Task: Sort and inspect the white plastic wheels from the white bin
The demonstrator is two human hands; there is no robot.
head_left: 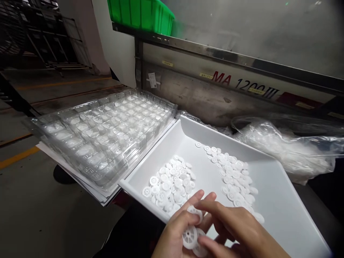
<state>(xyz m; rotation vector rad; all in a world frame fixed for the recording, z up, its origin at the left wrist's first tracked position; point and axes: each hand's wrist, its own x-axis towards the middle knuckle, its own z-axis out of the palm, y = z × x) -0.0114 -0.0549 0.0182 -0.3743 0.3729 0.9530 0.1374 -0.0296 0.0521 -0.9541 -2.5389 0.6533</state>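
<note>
Head view: over the shallow white plastic tray's [268,200] near edge, my left hand [174,233] cups small white spoked plastic wheels [190,237], light, stiff, slippery; my right hand [236,229] pinches one by its rim.

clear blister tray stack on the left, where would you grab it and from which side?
Probably by the near outer rim of the clear blister tray stack, coming from the front corner that overhangs the white sheets. Its pockets hold white parts, so keep it level and pinch only the flat flange. The right edge sits close against the white bin, leaving little finger room.
</note>
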